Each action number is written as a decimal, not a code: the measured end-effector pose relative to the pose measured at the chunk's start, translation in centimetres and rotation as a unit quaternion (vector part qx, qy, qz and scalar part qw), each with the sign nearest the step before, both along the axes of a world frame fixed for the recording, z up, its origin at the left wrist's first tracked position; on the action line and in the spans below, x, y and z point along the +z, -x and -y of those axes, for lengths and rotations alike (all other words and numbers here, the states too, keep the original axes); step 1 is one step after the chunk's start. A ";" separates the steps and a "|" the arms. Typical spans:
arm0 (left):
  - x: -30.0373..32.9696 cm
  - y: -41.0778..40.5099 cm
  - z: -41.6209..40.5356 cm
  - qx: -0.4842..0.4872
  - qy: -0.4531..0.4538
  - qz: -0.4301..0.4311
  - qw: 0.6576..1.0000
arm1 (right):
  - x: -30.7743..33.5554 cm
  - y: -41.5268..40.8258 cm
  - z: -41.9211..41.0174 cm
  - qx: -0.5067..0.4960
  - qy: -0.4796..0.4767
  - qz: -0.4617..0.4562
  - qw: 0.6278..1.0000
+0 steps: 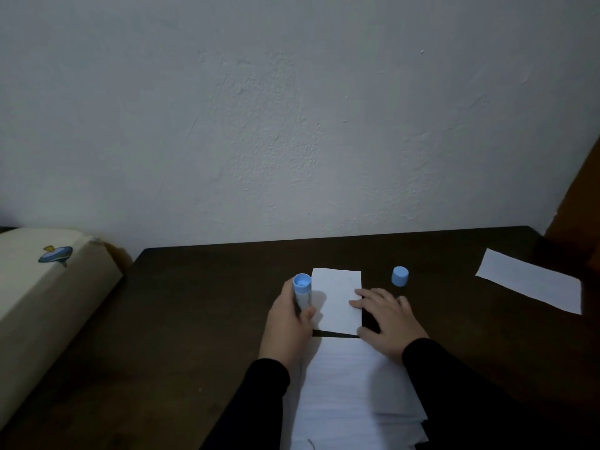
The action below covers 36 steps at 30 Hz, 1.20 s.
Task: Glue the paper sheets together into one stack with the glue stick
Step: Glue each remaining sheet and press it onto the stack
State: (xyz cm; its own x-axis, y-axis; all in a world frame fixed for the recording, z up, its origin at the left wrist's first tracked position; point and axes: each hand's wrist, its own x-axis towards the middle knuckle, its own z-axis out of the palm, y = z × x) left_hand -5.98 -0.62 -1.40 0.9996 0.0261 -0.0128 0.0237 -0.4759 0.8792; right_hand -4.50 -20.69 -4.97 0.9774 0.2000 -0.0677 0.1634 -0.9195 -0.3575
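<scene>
Glue stick (302,293) stood uncapped, left hand (287,323) fingers clamped on it, ready to spread | right hand (388,319) fingers flat, pinning small sheet (337,300) mid-surface | cap (400,276) stood right | paper stack (350,394) lay near.

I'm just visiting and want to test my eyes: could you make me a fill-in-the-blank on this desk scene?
1. The left hand holds the uncapped ____ upright.
2. The blue cap stands on the table, ____ of the small sheet.
3. The right hand lies flat, its fingers touching that sheet's ____ edge.

Missing: glue stick; right; right
</scene>
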 end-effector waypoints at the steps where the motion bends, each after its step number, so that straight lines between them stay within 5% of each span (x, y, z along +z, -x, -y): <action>1: 0.1 0.0 -0.3 0.016 0.021 0.005 1.000 | 0.1 0.0 0.0 0.000 0.002 -0.006 1.000; 6: 1.4 -0.5 -2.1 0.134 0.145 0.016 0.980 | 1.0 0.2 -0.7 -0.004 0.042 -0.039 0.998; 14: 2.3 -0.6 -2.7 0.116 0.170 0.016 0.978 | 3.6 -0.1 -5.8 -0.054 0.235 -0.055 0.969; 19: 2.4 -0.7 -2.6 0.101 0.164 0.012 0.981 | 4.1 -2.6 -4.4 -0.091 0.110 -0.015 0.990; 23: 2.2 -1.0 -2.6 0.087 0.154 0.013 0.984 | 3.2 -3.2 -2.7 -0.133 0.125 -0.081 0.980; 36: 1.9 -1.0 -3.5 0.066 0.117 0.003 0.991 | 3.3 -0.4 -7.1 -0.059 0.161 0.015 0.985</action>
